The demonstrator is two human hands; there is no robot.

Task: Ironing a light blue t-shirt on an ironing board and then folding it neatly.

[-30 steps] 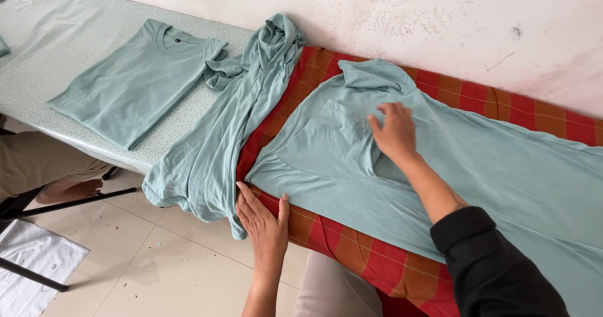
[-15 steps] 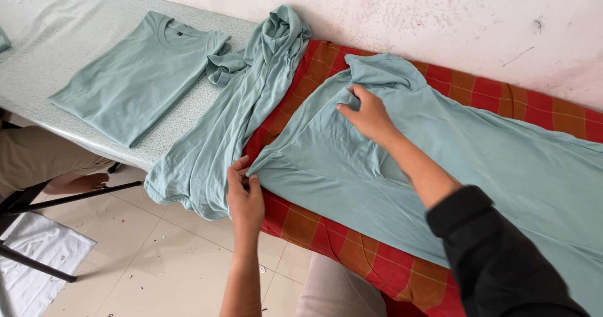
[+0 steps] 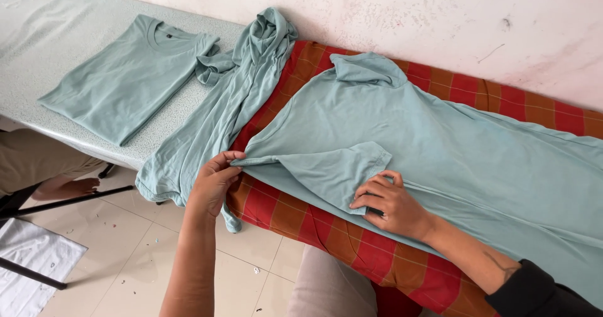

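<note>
A pale teal T-shirt [image 3: 440,147] lies spread on a red plaid cloth [image 3: 295,210] over the table. My left hand [image 3: 213,182] pinches the shirt's near shoulder corner at the table's front edge. My right hand [image 3: 389,204] grips the hem of the sleeve, which is folded inward across the shirt's body. Both hands rest on the fabric near the front edge.
A crumpled teal shirt [image 3: 232,103] drapes over the table edge to the left. A neatly folded teal shirt [image 3: 132,78] lies on the speckled green tabletop [image 3: 50,34]. Another person's leg and foot [image 3: 44,172] show below left, near a white cloth [image 3: 31,260] on the tiled floor.
My right hand has come from the collar down to the sleeve hem and folded the sleeve inward. My left hand rose from the front edge to pinch the shoulder corner.
</note>
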